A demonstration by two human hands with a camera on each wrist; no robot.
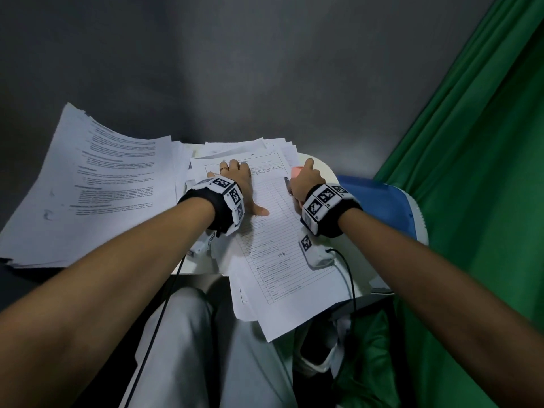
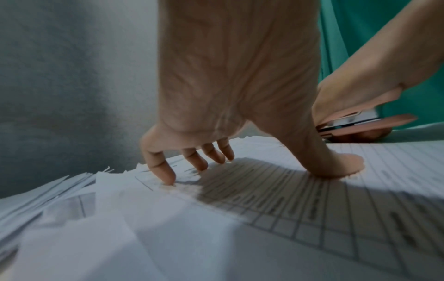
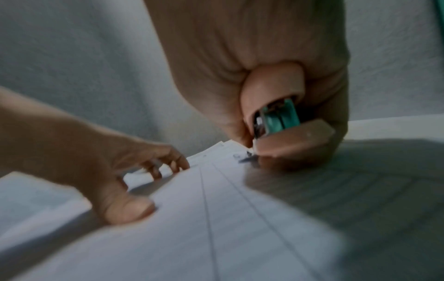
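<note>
Stapler point(image 3: 295, 140) is clenched in my right hand point(image 3: 240, 66), fingers and thumb curled round it. Its nose points away from my palm and leftward, onto the far right corner of the sheets point(image 1: 273, 245). That corner lies in its mouth, and the blur hides whether the mouth has closed all the way. This is what the squeeze turns on, I judge: the corner is straight under the nose, so the push should go down, not sideways. My left hand point(image 1: 238, 184) lies open and flat on the same sheets, just left of the stapler and apart from it. Its fingertips point(image 2: 165, 171) are near the far edge and its thumb point(image 2: 341, 165) is spread toward me, pinning the paper. The sheets run lengthwise from my lap to the far corner and overhang the near edge of the table point(image 1: 321, 163). A second pile point(image 1: 103, 178) lies well to the left, and green cloth point(image 1: 471, 172) hangs on the right.
</note>
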